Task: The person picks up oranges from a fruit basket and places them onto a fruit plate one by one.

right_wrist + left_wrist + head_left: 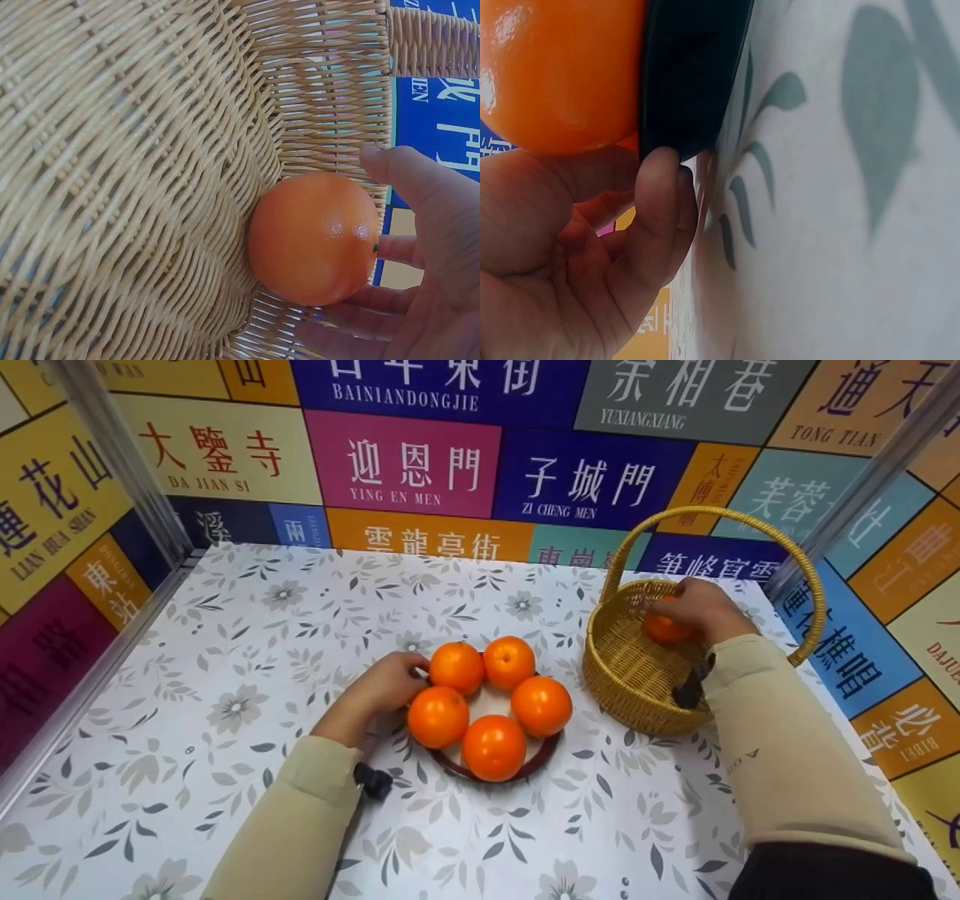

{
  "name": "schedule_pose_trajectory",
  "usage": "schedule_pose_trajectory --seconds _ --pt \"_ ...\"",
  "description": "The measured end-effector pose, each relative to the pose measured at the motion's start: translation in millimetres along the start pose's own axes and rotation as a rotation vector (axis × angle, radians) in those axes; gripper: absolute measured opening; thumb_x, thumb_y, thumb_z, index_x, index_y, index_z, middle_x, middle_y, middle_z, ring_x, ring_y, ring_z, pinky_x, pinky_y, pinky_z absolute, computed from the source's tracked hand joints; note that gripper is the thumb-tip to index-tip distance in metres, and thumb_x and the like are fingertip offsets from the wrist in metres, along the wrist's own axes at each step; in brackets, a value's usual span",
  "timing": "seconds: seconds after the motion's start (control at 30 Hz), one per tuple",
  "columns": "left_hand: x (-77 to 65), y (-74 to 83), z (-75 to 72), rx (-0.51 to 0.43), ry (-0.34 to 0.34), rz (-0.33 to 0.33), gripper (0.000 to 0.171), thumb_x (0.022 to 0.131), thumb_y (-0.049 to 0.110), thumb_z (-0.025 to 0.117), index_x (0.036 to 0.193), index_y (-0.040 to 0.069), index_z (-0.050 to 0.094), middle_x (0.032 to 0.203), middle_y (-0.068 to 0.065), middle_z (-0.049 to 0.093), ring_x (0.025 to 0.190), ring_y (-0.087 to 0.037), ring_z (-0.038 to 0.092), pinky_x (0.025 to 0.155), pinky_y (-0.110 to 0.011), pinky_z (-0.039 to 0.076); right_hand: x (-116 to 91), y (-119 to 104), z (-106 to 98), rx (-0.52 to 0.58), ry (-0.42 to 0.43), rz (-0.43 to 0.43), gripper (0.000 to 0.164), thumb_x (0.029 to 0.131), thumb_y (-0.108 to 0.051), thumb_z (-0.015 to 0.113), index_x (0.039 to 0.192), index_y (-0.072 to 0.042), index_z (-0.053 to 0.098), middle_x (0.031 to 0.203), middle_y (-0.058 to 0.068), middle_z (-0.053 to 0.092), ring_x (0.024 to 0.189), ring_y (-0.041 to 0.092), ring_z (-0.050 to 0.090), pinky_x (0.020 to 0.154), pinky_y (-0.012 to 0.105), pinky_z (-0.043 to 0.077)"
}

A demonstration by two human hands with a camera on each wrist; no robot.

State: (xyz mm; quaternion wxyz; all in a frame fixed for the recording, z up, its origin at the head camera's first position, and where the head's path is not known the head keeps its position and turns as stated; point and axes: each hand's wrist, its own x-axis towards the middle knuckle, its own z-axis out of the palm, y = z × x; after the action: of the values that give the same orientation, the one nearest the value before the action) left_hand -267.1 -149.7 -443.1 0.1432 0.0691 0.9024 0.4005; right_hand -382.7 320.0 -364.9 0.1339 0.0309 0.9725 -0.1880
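In the head view my left hand (pixel 390 682) is at the left edge of a dark-rimmed round plate (pixel 541 761). In the left wrist view its curled fingers pinch the plate's dark rim (pixel 694 75), right beside an orange (pixel 559 75). Several oranges (pixel 493 748) sit in a ring on the plate. My right hand (pixel 705 604) reaches inside a woven wicker basket (pixel 630 701). There a single orange (pixel 313 238) lies against the basket wall, with the fingers extended around its far side and the thumb apart from it.
The basket's tall arched handle (pixel 814 570) rises over my right forearm. A white tablecloth (pixel 240 780) with grey leaves and flowers covers the table. Panels with coloured lettering (pixel 409 465) stand behind and at both sides, joined by metal posts (pixel 124 457).
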Motion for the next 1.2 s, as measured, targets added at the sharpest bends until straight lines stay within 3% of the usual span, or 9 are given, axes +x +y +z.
schedule_pose_trajectory --seconds 0.2,0.77,1.0,1.2 --pt "-0.8 2.5 -1.2 0.011 -0.008 -0.017 0.031 0.095 0.015 0.064 0.124 0.011 0.072 0.109 -0.011 0.072 0.095 -0.025 0.061 0.091 -0.04 0.049 3.9 4.4 3.6 -0.025 0.008 -0.012 0.078 0.095 -0.049 0.062 0.141 0.011 0.044 0.13 0.032 0.053 0.112 0.043 0.052 0.098 0.055 0.047" --pt "-0.1 2.0 -1.8 -0.017 -0.009 -0.028 0.03 0.095 0.014 0.064 0.124 0.011 0.073 0.111 -0.011 0.072 0.097 -0.026 0.061 0.094 -0.04 0.049 9.2 5.5 13.0 0.157 -0.076 0.062 0.089 0.09 -0.045 0.071 0.155 0.0 0.03 0.142 0.028 0.046 0.121 0.042 0.05 0.107 0.056 0.049" --pt "1.7 -2.5 -1.8 -0.012 0.003 0.013 0.031 0.094 0.012 0.062 0.123 0.008 0.073 0.106 -0.012 0.072 0.091 -0.024 0.062 0.086 -0.036 0.049 6.7 4.3 14.5 0.183 -0.091 0.08 0.087 0.091 -0.046 0.07 0.156 -0.004 0.03 0.144 0.025 0.046 0.121 0.041 0.05 0.106 0.055 0.049" --pt "1.3 -3.2 -0.9 -0.02 0.0 -0.008 0.031 0.094 0.013 0.064 0.123 0.009 0.073 0.107 -0.011 0.072 0.091 -0.024 0.061 0.088 -0.037 0.048 9.6 2.1 13.3 0.169 -0.126 0.076 0.086 0.091 -0.046 0.07 0.156 -0.004 0.031 0.144 0.025 0.046 0.122 0.041 0.05 0.108 0.057 0.048"
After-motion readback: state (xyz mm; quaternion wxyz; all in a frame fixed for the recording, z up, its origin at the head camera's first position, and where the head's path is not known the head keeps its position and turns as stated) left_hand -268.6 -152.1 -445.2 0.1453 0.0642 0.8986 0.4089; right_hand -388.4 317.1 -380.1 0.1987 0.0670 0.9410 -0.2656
